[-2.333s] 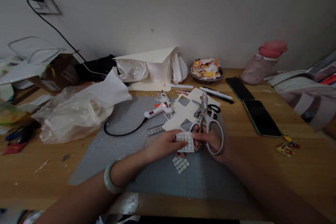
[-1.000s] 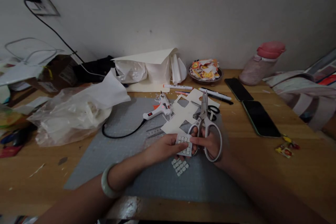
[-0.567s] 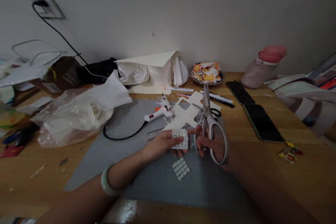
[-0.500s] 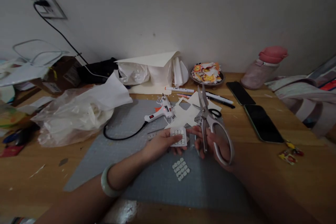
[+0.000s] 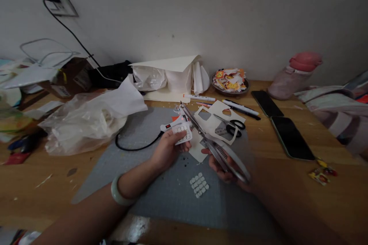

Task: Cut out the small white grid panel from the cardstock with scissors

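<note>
card piece (image 5: 182, 134): small white bit printed with a grid of squares, held up over the grey cutting mat (image 5: 138, 168), just in front of the glue gun (image 5: 176, 123).
handling: looks light and thin, likely to bend or crease if squeezed; best pinched at a bare edge, flat between thumb and fingers.
scissors (image 5: 214, 148): metal blades with pale loop handles, stiff and heavier than the card; sharp tips point up and left past the card piece.
left hand (image 5: 166, 151): fingers drawn together, pinching the card piece at its lower left side.
right hand (image 5: 227, 166): curled closed around the scissors' handles; blades look nearly together, though blur makes it hard to be sure.
loose squares (image 5: 199, 186): small cluster lying on the mat between the hands.
</note>
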The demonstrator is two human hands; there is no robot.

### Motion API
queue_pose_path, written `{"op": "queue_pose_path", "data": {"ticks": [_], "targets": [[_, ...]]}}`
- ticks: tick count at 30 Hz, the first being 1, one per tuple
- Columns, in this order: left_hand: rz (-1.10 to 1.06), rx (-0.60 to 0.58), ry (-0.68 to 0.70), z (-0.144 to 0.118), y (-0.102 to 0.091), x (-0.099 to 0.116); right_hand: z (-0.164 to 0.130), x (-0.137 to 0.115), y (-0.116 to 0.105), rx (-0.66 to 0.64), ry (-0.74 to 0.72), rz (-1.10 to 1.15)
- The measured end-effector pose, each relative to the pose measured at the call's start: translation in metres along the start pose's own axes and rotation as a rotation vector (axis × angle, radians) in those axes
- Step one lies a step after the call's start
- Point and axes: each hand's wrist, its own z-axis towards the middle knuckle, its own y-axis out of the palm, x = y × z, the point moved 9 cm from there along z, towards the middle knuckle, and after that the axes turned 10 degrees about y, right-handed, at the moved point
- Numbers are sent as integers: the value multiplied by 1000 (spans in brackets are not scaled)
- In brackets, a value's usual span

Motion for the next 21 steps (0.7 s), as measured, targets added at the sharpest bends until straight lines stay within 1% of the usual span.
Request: {"op": "queue_pose_path", "data": {"ticks": [4,7,10,14,18,21], "targets": [[18,15,64,3,-3,11,0,1,-2,-105,47,10],[20,69,87,5,-8,14,-1,-1,-3,-148,49,-19],[29,108,102,6,-12,15,-2,-2,-4,-146,49,-28],[48,140,85,7,-16,16,-2,0,-3,-153,57,-34],[85,126,76,7,-15,15,-2,0,-5,-143,70,-38],[97,103,70,6,-12,14,-2,0,-4,-159,101,-28]]}}
